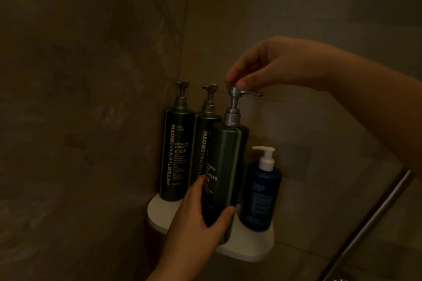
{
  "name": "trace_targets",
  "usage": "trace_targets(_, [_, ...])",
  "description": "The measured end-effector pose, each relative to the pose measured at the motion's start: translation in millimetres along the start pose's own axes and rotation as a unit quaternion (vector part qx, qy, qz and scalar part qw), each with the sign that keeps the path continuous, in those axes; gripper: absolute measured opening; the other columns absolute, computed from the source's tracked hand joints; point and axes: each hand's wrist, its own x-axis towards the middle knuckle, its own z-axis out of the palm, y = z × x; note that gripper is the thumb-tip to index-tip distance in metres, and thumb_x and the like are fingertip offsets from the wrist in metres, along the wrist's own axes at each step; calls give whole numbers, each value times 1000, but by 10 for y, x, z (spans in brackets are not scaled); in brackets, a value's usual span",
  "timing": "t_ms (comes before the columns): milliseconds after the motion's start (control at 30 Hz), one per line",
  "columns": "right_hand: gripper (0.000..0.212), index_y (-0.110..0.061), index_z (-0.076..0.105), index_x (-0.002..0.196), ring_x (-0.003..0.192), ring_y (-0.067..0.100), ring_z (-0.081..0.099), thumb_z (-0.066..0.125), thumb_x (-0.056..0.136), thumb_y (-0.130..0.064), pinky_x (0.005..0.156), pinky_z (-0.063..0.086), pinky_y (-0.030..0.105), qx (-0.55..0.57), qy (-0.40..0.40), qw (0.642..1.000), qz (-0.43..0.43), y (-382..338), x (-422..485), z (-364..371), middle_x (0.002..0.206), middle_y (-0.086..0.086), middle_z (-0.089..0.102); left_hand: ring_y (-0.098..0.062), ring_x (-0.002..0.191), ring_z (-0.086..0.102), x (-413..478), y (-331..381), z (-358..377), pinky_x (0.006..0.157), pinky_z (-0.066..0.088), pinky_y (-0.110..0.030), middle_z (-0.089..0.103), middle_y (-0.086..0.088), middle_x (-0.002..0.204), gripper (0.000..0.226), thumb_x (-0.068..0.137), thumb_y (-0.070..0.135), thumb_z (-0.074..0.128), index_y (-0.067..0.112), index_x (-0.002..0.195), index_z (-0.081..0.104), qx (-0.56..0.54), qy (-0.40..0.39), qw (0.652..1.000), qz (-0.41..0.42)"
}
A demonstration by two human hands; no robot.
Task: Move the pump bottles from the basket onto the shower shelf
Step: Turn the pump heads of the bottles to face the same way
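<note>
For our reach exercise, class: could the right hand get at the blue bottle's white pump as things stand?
Probably yes: the right hand pinches the front green bottle's pump just above, and nothing stands over the blue bottle's white pump.

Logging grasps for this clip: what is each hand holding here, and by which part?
Both hold the front green pump bottle: the left hand grips its lower body, the right hand pinches its pump head.

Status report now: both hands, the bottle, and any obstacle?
Left hand grips front green bottle low; right hand pinches its pump head. Bottle at shelf front edge. Blue bottle close on its right.
</note>
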Motion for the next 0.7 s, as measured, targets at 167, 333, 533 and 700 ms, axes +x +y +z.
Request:
trace_targets(167, [32,-27,71,95,88,6,69,70,63,-29,71,50,9,13,-26,1000,5,-46,38,-10,92,-7,75,-2,118,44,0,-20,-3,103,39,-32,42,25,125,77,66,52,73,56,122,21,14,35,999,-1])
trace_targets(333, [32,-26,71,96,87,5,69,72,64,-26,73,52,12,27,-35,999,20,-46,80,-3,91,-7,75,-4,118,40,-10,-10,27,104,36,-33,38,22,123,83,61,54,75,50,126,22,51,72,996,-1])
trace_targets(533, [16,-25,73,88,71,-1,67,69,81,-11,60,49,8,8,-14,999,37,-121,121,42,78,-9,75,-6,113,36,-7,-8,144,100,35,-33,32,17,115,88,59,52,78,33,130,30,106,161,981,21])
trace_targets(700, [13,-22,73,88,69,-2,66,68,83,-11,60,49,8,-8,-3,999,44,-161,129,76,76,-8,74,-5,110,33,2,5,182,98,34,-31,29,17,110,85,56,51,78,34,124,29,116,174,978,21])
